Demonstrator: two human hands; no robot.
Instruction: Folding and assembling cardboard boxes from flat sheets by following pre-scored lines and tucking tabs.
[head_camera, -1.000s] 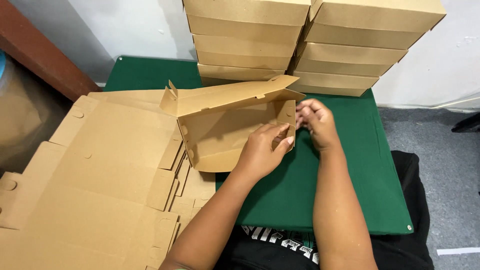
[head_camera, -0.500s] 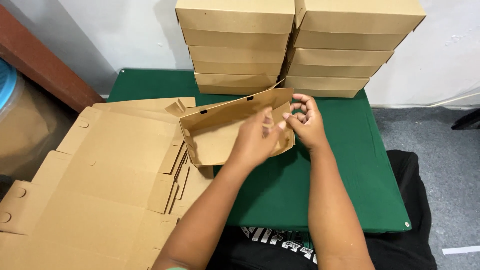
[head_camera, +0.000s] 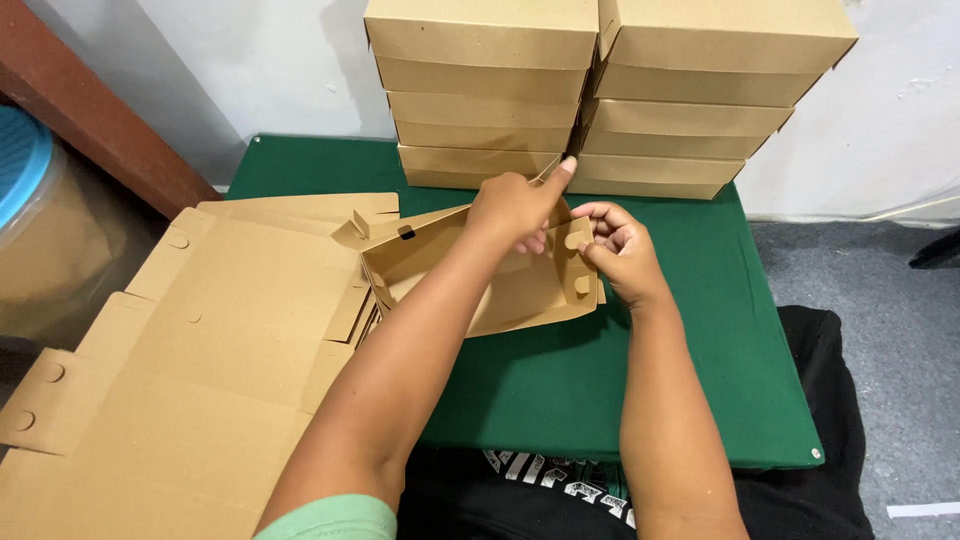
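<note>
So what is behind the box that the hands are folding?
Behind the half-folded box stand two stacks of closed cardboard boxes on the green table. The left hand covers part of the lowest box.

Small packing workroom, green table (head_camera: 700, 330) against a white wall (head_camera: 260, 70) across the top of the frame, folded cardboard boxes (head_camera: 600, 95) stacked at upper centre, flat box blanks (head_camera: 190, 370) piled at left
</note>
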